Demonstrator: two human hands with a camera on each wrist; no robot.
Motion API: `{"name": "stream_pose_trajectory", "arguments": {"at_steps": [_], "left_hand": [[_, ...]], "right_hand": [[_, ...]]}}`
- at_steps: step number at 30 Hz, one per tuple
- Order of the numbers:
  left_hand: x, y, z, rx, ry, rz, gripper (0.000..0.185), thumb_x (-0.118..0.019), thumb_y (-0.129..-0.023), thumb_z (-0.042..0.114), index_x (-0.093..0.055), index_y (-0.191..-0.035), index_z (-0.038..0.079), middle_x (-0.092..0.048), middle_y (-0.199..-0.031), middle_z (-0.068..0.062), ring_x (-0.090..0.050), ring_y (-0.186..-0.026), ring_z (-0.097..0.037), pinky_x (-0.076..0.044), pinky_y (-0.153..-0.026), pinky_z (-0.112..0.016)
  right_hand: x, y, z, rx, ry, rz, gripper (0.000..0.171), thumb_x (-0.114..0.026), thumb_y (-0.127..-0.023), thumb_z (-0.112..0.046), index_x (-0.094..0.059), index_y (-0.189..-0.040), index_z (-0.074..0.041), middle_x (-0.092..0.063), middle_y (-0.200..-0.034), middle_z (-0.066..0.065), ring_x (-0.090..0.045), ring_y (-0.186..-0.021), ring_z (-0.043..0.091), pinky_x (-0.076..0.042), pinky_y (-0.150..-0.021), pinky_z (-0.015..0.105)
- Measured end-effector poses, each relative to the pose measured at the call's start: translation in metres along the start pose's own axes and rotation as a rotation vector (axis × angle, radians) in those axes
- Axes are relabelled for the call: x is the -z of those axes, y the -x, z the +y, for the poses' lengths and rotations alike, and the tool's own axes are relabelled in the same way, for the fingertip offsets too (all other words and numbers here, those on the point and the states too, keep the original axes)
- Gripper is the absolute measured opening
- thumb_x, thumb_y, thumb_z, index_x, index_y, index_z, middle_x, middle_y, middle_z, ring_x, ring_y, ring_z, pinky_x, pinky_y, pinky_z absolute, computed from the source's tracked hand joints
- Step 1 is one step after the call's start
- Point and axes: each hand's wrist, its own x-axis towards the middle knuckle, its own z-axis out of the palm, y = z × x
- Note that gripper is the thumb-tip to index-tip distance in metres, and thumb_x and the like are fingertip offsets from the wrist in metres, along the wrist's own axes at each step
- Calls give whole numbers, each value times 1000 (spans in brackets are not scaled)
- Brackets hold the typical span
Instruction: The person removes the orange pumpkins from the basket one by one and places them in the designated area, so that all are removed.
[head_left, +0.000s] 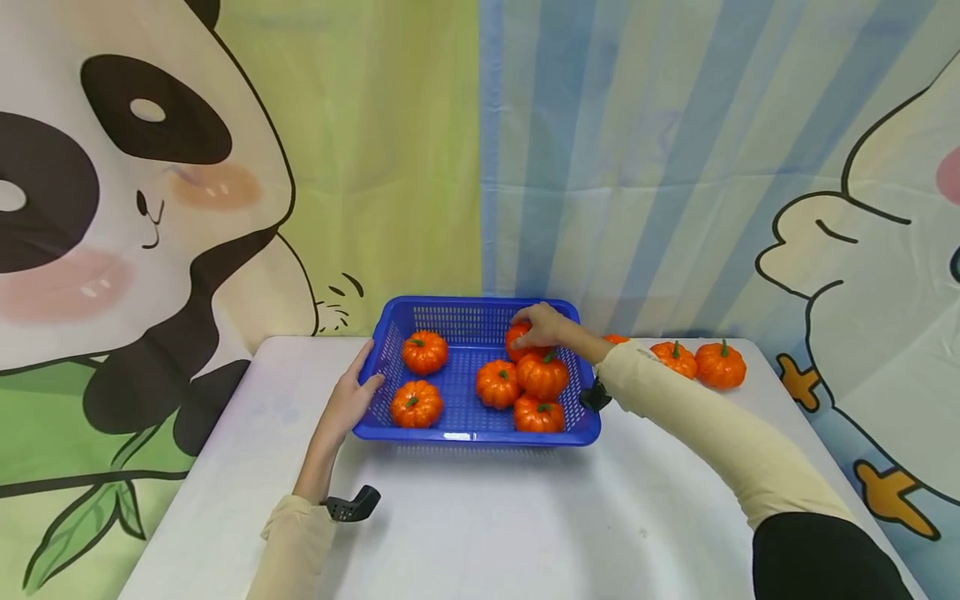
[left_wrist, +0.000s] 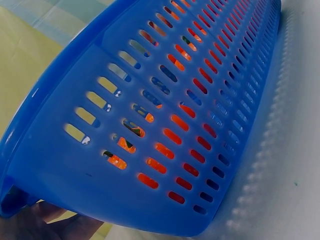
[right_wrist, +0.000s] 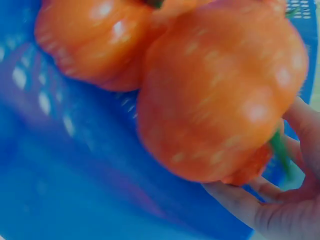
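A blue plastic basket (head_left: 472, 437) with perforated walls sits on the white table, several small orange pumpkins inside it. My left hand (head_left: 349, 402) holds the basket's left rim, thumb over the edge; in the left wrist view part of that hand (left_wrist: 55, 222) shows below the rim. Inside the back right corner, my right hand (head_left: 542, 325) grips a pumpkin (head_left: 516, 340), fingers curved over it from above. Another pumpkin (head_left: 543, 377) lies just in front of it. In the right wrist view, a large blurred pumpkin (right_wrist: 220, 95) partly covers the right fingers.
Two pumpkins, one at the table's right back (head_left: 721, 365) and one beside it (head_left: 678, 358), lie outside the basket. A third (head_left: 617, 339) is mostly hidden behind the right forearm. A printed curtain (head_left: 420, 167) hangs right behind the table (head_left: 480, 525).
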Motion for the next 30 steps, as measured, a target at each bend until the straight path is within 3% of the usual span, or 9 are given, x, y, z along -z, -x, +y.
{"name": "stream_pose_trajectory", "arguments": {"at_steps": [6,10,18,30], "left_hand": [[0,0,-2,0,7,-2,66,-44,-100,20,-12,-157,28,-21,-161,-18,-29,-144,-43,-22,-117,-60],[0,0,-2,-4,6,0,66,-44,-100,20,-12,-157,28,-22,-161,-19,-30,-144,-43,-23,-117,-60],[1,-1,-2,-7,1,-4,66,-43,-100,20,-11,-157,29,-22,-161,-19,-29,-144,-43,-23,-117,-60],[1,-3,-4,-19,6,-9,66,-44,-100,20,-11,-157,28,-21,-161,-19,-29,-144,-43,-23,-117,-60]], "right_hand": [[18,4,-12,97,-12,159,50,-76,-81,-25,-65,-123,0,-68,-110,22,-57,-99,35,-51,-86,42],[36,11,-16,137,-89,255,50,-77,-79,-20,-64,-122,2,-68,-107,23,-61,-88,32,-55,-77,39],[54,58,-11,23,-281,266,54,-72,-86,-23,-55,-134,-5,-48,-136,23,-43,-121,40,-44,-99,56],[46,150,34,-101,-402,379,60,-69,-89,-32,-46,-140,-8,-44,-144,20,-47,-126,46,-46,-97,61]]}}
